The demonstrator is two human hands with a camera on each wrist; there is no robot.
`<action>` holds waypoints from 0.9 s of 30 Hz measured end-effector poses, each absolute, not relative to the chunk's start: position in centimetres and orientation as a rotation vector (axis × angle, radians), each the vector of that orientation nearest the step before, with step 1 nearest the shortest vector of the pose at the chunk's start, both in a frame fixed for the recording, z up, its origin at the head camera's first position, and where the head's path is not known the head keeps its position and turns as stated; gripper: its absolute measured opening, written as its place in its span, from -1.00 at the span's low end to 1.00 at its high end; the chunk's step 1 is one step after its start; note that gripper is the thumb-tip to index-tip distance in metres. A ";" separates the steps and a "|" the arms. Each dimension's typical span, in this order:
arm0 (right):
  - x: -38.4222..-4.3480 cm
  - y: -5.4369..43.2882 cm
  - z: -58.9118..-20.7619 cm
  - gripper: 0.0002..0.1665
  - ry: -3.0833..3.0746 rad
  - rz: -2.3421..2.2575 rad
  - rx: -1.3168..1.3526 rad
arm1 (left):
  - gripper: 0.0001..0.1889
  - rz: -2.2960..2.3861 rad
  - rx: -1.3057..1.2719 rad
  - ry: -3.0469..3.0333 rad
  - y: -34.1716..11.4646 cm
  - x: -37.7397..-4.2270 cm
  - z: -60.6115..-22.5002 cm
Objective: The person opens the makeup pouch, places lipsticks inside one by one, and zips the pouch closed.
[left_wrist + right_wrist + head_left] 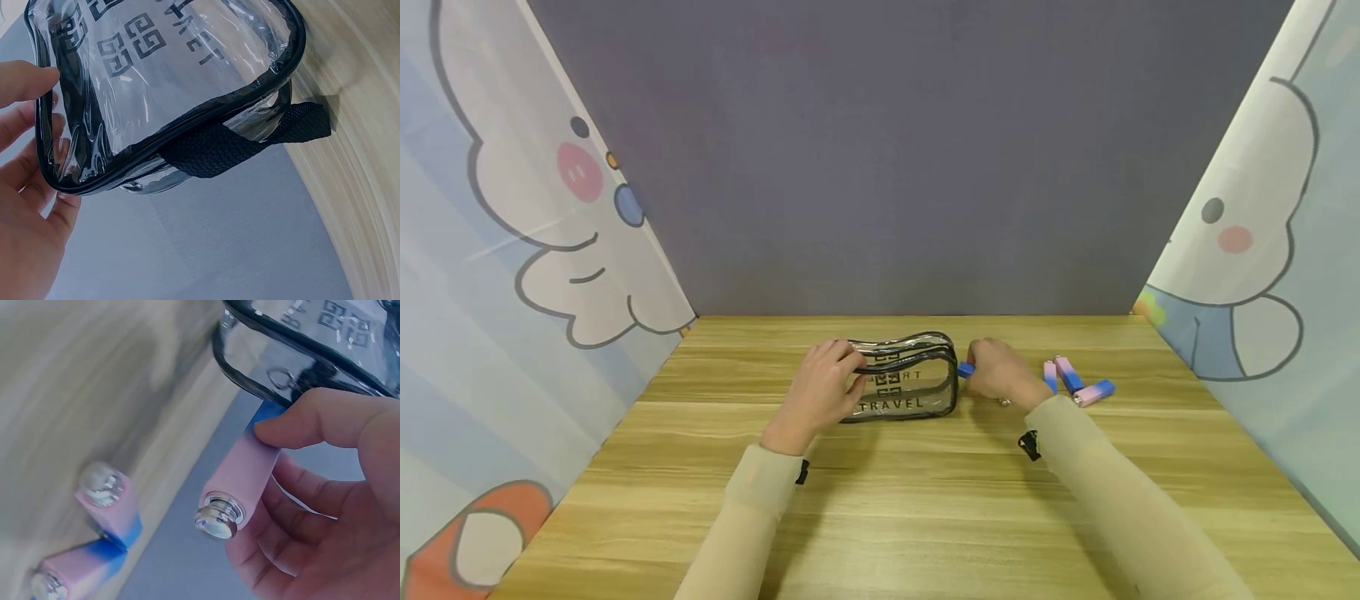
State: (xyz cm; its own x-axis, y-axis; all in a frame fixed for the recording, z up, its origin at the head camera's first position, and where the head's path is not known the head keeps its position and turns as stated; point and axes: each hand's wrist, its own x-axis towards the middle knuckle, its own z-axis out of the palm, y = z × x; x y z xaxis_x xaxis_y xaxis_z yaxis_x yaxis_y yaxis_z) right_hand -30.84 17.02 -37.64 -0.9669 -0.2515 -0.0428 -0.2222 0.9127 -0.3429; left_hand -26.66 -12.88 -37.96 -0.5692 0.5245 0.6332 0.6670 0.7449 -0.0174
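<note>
A clear travel pouch (898, 392) with black trim and printed lettering stands on the wooden table. My left hand (823, 383) grips its left end, thumb on one side and fingers behind the trim, as the left wrist view shows at the black edge (45, 125). Just off the pouch's right end, my right hand (1000, 371) pinches a small pink-and-blue tube (240, 472) with a shiny knobbed end. The tube's blue end points at the pouch and appears close to its trim; whether they touch, I cannot tell.
To the right of my right hand lie three similar tubes, the outermost tube (1093, 392) turned sideways. A black woven strap (212, 150) sticks out from the pouch. A grey panel (917, 167) rises behind the table, with cartoon-printed sheets (1232, 250) at both sides.
</note>
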 end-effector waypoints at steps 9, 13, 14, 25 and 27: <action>-30.7 17.5 -35.8 -0.73 3.023 -0.505 -0.390 | -0.86 -0.294 -0.911 -2.301 -12.9 -26.6 -37.9; -30.4 17.5 -35.1 -0.70 3.013 -0.525 -0.374 | -0.85 -0.298 -0.913 -2.304 -12.9 -26.6 -37.9; -30.4 17.6 -34.9 -0.70 3.010 -0.530 -0.370 | -0.84 -0.299 -0.913 -2.306 -12.9 -26.6 -37.9; -30.0 17.5 -33.3 -0.67 2.991 -0.609 -0.384 | -0.84 -0.314 -0.911 -2.296 -13.0 -26.6 -37.9; -29.9 17.4 -33.0 -0.67 2.999 -0.597 -0.390 | -0.83 -0.314 -0.910 -2.296 -13.0 -26.6 -37.9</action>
